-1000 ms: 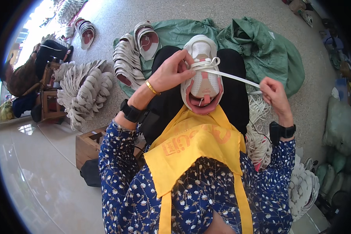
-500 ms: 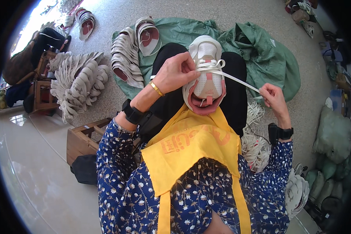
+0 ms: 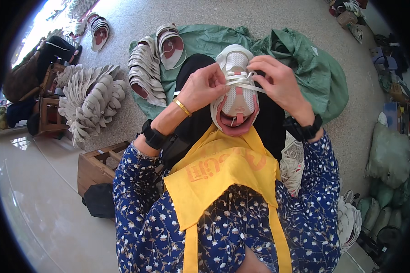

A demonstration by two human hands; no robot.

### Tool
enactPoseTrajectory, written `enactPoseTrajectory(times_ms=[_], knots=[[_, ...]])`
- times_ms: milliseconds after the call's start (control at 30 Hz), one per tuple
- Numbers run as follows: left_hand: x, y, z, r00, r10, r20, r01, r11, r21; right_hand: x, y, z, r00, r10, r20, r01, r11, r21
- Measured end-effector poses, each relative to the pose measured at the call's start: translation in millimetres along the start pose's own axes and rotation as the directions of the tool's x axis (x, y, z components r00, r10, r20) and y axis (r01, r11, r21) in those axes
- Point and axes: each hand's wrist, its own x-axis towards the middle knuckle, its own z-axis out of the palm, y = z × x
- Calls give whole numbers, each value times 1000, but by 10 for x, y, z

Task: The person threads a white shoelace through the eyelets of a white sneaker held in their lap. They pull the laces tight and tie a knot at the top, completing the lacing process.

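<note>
A white sneaker [image 3: 235,100] with pink trim rests between my knees, its toe pointing away and its pink-lined opening toward me. A flat white shoelace [image 3: 239,81] crosses its tongue, partly threaded and partly loose. My left hand [image 3: 204,87] is pinched on the lace at the shoe's left side. On the right side, my right hand [image 3: 280,84] is closed in a pinch on the lace near the upper eyelets. The exact grip of its fingertips is partly hidden.
Stacked white shoe uppers [image 3: 146,73] lie on a green sheet [image 3: 200,38] ahead. More pale uppers [image 3: 89,98] are heaped at left, beside a wooden stool [image 3: 98,166]. White laces [image 3: 291,166] hang by my right thigh. A yellow apron [image 3: 214,177] covers my lap.
My right hand has come in from the far right, where it held the lace stretched out, to the shoe's upper eyelets. The left hand stays beside the lacing.
</note>
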Motion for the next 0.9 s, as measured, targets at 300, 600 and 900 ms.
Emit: enactPoseTrajectory(times_ms=[300,600,900], knots=[[-46,27,14,1000,4,-24,-3,1000,12,5,-82,-99,836,431,341,-545,571,614],[-170,256,-82,934,354,-44,-327,899,291,-179,30,183,905,396,153,-425,835,349],[-702,354,-540,979,203,2,-185,892,412,-213,-144,236,881,470,59,-470,851,234]])
